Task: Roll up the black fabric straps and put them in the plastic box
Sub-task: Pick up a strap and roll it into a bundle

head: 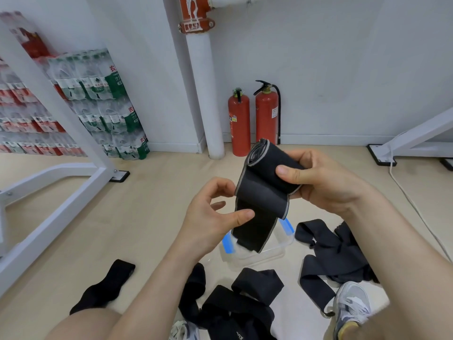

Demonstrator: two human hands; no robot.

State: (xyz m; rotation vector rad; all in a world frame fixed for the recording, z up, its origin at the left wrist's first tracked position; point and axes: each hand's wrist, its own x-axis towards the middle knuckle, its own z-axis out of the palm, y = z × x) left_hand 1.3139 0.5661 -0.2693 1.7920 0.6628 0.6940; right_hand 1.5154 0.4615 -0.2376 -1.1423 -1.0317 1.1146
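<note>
The right hand (326, 182) clamps thumb and curled fingers round the tight, matte roll of a grey-edged black strap (264, 192), held in the air. The left hand (210, 217) pinches its flat hanging tail between thumb and fingers. That tail dangles over a clear plastic box (277, 251) with blue clips, and limp loose straps (331, 253) sprawl on the pale floor (147, 217) around it.

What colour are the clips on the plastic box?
Blue clips, on a clear box; the head view shows them.

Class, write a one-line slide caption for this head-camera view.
The right hand grips the rolled strap, left hand pinches its tail above the plastic box; loose straps lie nearby.
</note>
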